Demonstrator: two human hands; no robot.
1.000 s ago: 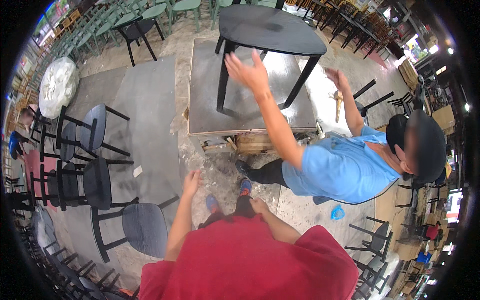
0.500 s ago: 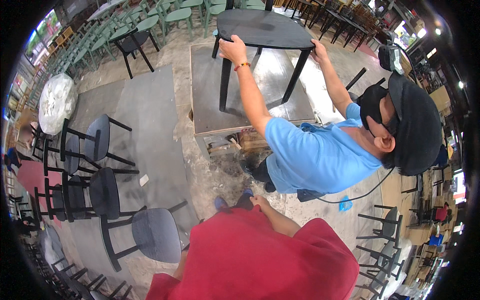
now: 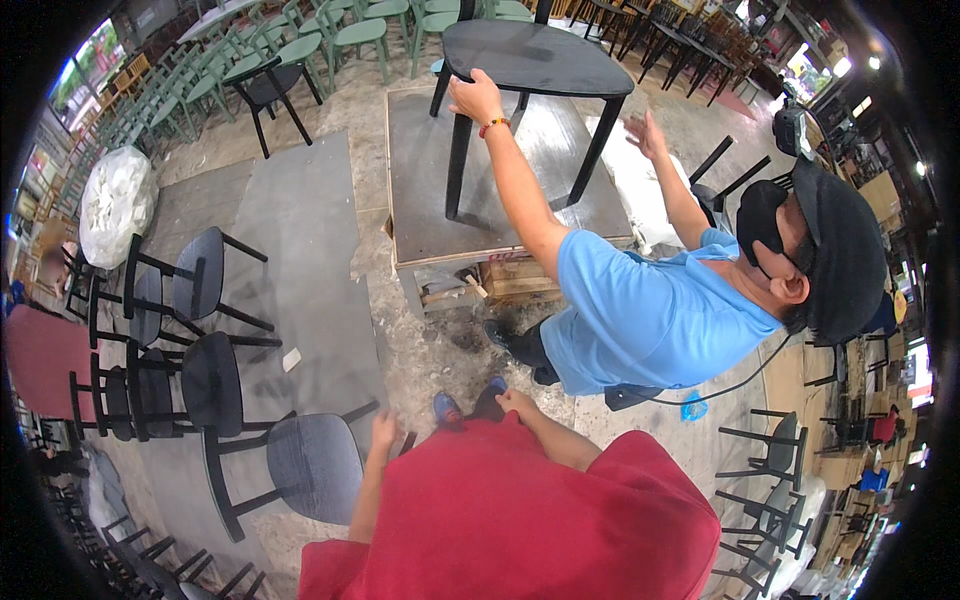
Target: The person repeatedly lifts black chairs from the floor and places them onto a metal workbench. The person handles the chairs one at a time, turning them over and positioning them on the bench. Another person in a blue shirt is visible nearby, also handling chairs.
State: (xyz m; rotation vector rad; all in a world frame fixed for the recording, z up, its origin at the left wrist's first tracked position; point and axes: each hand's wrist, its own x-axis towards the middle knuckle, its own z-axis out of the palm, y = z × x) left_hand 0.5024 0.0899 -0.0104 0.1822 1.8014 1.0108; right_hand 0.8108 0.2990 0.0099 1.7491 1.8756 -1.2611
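My left hand [image 3: 385,428] is raised beside my red shirt, just right of a dark chair [image 3: 315,470]; blur hides its fingers. Close to my shirt's front hem is my right hand [image 3: 513,401], its fingers curled in, and whatever they may hold is hidden. A black chair [image 3: 540,60] stands on a low platform [image 3: 430,235] ahead of me. A co-worker in a blue shirt [image 3: 650,310] leans toward it. One of the co-worker's hands [image 3: 478,98] touches the seat edge, while the other hand [image 3: 645,135] is off it with fingers spread.
Several dark chairs [image 3: 212,385] lie tipped on the grey floor sheet at left. Green chairs [image 3: 360,32] fill the far left. A wrapped white bundle [image 3: 118,205] sits at left. More chairs [image 3: 770,450] lie at right, and a cable [image 3: 735,390] trails behind the co-worker.
My left hand has come up into view at my side. The co-worker's far hand has let go of the seat and drawn back. My right hand stays about where it was.
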